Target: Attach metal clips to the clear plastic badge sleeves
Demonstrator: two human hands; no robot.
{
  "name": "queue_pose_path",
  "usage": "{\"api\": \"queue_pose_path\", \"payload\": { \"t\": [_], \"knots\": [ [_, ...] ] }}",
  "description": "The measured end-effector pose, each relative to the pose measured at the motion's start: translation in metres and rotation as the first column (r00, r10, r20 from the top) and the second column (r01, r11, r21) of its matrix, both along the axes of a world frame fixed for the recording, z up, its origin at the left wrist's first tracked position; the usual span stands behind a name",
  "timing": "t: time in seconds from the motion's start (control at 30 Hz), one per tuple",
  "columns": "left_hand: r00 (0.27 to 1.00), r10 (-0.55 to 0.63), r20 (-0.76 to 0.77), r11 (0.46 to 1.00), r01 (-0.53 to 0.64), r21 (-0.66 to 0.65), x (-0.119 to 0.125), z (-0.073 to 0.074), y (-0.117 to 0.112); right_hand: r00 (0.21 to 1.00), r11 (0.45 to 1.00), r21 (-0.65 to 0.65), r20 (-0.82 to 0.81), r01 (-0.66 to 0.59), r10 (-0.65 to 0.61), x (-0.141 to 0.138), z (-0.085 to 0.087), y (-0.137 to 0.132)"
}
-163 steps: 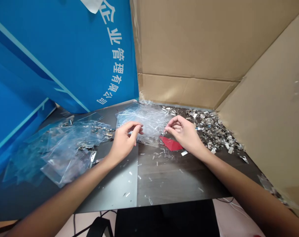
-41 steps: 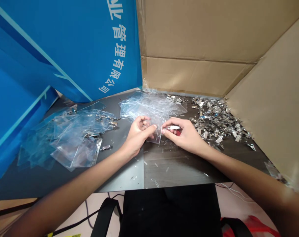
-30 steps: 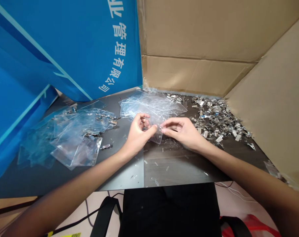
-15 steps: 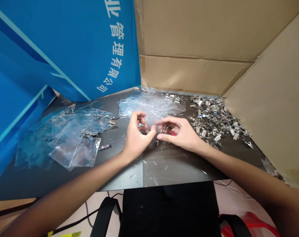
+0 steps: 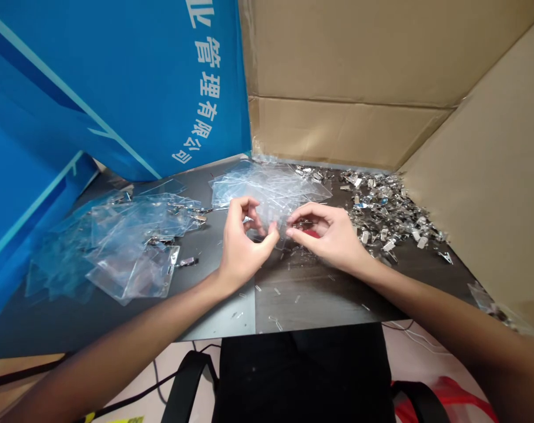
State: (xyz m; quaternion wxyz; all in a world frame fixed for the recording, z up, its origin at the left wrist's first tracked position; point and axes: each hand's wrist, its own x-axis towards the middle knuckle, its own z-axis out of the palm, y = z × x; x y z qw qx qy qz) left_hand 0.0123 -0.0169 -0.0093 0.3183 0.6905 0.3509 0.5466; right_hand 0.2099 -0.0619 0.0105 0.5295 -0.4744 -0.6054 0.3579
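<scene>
My left hand (image 5: 247,244) is closed, thumb against fingers, on a clear plastic badge holder (image 5: 274,216) that is hard to tell from the pile behind it. To its right, my right hand (image 5: 331,235) pinches a small metal badge clip (image 5: 302,225), partly hidden by the fingers. Something red (image 5: 309,234) shows below that palm. The fingertips of the two hands are a short way apart. Behind them lies a pile of clear badge holders (image 5: 249,182).
Badge holders with clips attached (image 5: 130,247) lie heaped on the left. Loose metal clips (image 5: 381,205) cover the table's right side. Small clear bits (image 5: 275,322) are scattered near the front edge. A cardboard wall (image 5: 337,129) and a blue printed panel (image 5: 161,76) enclose the back.
My right hand has shifted slightly right, and the gap between the fingertips has widened. My left hand has barely moved.
</scene>
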Motion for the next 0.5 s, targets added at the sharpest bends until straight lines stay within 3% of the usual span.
{"api": "queue_pose_path", "payload": {
  "t": [0.17,0.33,0.5],
  "knots": [
    [1.0,0.003,0.012,1.0,-0.003,-0.002,0.0004,-0.0007,0.0009,0.995,0.998,-0.06,-0.102,0.006,-0.012,-0.0016,0.0009,0.0007],
    [1.0,0.001,0.013,0.999,-0.001,-0.035,0.0005,0.0002,0.0017,0.997,0.994,-0.093,-0.052,0.049,-0.054,0.0001,0.0051,0.0015],
    [0.999,-0.038,0.005,0.998,0.038,-0.057,0.0005,0.0016,0.001,1.0,0.997,-0.083,-0.024,0.011,-0.013,0.0039,0.0073,0.0039]
  ]
}}
